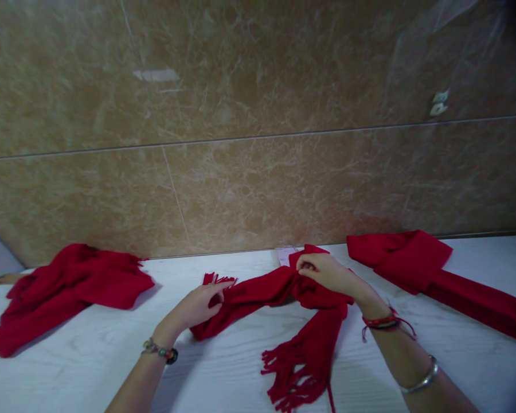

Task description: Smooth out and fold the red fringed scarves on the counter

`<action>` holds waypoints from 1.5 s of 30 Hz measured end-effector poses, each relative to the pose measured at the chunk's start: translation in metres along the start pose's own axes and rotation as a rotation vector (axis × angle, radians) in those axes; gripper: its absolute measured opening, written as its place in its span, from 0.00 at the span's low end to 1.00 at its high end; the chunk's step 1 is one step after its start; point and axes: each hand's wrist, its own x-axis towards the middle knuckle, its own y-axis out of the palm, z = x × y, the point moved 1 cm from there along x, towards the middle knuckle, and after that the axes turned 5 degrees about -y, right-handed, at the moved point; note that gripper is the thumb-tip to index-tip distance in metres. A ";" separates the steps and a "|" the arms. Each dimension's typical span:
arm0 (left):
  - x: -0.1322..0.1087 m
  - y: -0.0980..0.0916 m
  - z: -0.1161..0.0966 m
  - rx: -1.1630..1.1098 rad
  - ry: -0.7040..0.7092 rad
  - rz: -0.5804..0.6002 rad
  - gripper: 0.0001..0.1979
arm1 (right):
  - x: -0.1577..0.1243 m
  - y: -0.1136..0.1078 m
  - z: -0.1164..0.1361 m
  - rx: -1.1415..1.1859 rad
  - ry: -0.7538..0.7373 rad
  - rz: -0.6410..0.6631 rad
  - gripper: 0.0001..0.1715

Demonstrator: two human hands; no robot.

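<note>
While the left hand [203,303] rests with its fingers stretched out over one end of the middle red scarf [258,289], the right hand [327,273] pinches the bunched part of it with curled fingers. Whether the left thumb and fingers grip the cloth, I cannot tell. The scarf lies on a white table [223,373] near the foot of a brown marbled wall [258,189], one fringe [294,367] spread toward the person, another beside the left fingertips. A second red cloth [77,287] lies crumpled to the left, and a third [406,261] to the right, its long tail running off the edge of view.
</note>
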 end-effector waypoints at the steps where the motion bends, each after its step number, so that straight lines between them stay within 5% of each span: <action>1: 0.001 0.001 0.001 0.012 -0.002 -0.024 0.27 | -0.001 0.001 -0.004 -0.039 0.032 0.068 0.07; 3: 0.003 0.003 0.002 0.005 -0.009 -0.113 0.24 | -0.002 0.003 -0.005 -0.150 0.057 0.112 0.09; 8: 0.007 0.003 -0.009 -0.219 0.006 -0.300 0.20 | 0.004 0.025 0.040 -0.201 -0.206 -0.112 0.15; 12: 0.008 0.005 -0.026 -0.321 0.046 -0.320 0.19 | 0.009 0.065 0.072 -0.233 -0.270 -0.013 0.20; 16: 0.005 0.007 -0.033 -0.347 0.097 -0.294 0.18 | 0.016 0.087 0.063 -0.281 -0.179 0.070 0.09; 21: 0.003 0.006 -0.025 -0.156 0.110 -0.154 0.29 | 0.019 0.061 0.045 0.046 -0.085 -0.022 0.09; 26: 0.002 0.000 -0.020 0.005 -0.027 -0.291 0.30 | 0.014 0.034 0.042 0.231 -0.051 -0.062 0.06; 32: 0.008 0.025 -0.052 -0.030 -0.059 -0.313 0.36 | 0.017 0.042 0.043 0.310 -0.062 -0.098 0.05; 35: 0.012 0.028 -0.050 0.013 -0.134 -0.320 0.35 | 0.018 0.042 0.040 0.384 -0.051 -0.110 0.06; 45: -0.011 -0.041 0.007 -0.473 -0.167 -0.549 0.27 | 0.010 -0.001 -0.002 0.342 0.087 -0.255 0.14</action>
